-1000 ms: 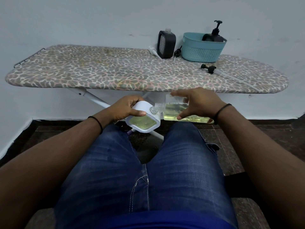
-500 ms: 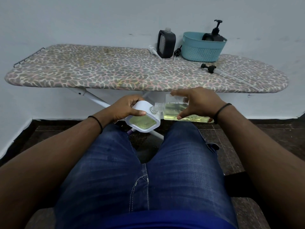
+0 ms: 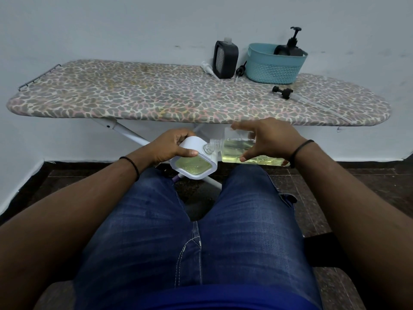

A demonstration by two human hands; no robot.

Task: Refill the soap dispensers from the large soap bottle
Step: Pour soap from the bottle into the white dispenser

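My left hand grips a white square soap dispenser above my knees, its clear front showing yellow-green liquid. My right hand holds the large clear soap bottle tipped sideways, thumb below and fingers on top. The bottle's threaded neck meets the dispenser's top corner opening. Yellow soap lies along the bottle's lower side.
An ironing board with a patterned cover stands ahead. At its back right are a black dispenser, a teal basket with a black pump bottle, loose pump heads and a white pump. A wall stands behind.
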